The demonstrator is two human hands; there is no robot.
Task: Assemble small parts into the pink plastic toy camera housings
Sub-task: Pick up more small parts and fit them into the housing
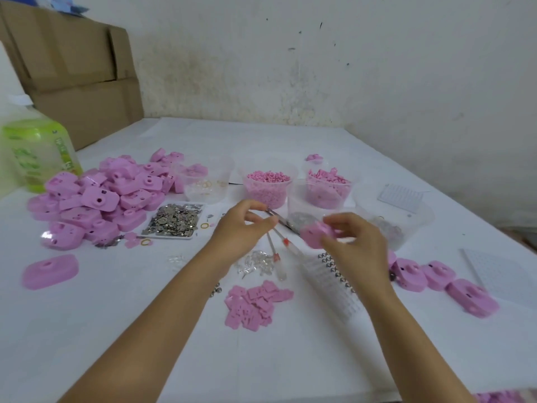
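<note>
My right hand point(356, 242) grips a pink toy camera housing point(315, 235) above the table's middle; the housing is blurred. My left hand point(242, 225) hovers just left of it with its fingers curled towards the thumb; whether they pinch a small part I cannot tell. Two screwdrivers with clear handles point(277, 251) and a dark pair of tweezers point(280, 219) lie on the white table point(145, 330) below the hands. A big pile of pink housings point(96, 202) lies at the left. Three housings point(436, 276) sit in a row at the right.
Clear tubs at the back hold pink pellets point(268, 184), pink clips point(328, 186), rubber bands point(207, 184) and metal bits point(389, 225). A tray of metal plates point(174, 219), flat pink plates point(255, 303), clear lenses point(257, 263), a ribbed clear rack point(331, 283), a green bottle point(37, 152) and cardboard boxes point(75, 71) surround the work area.
</note>
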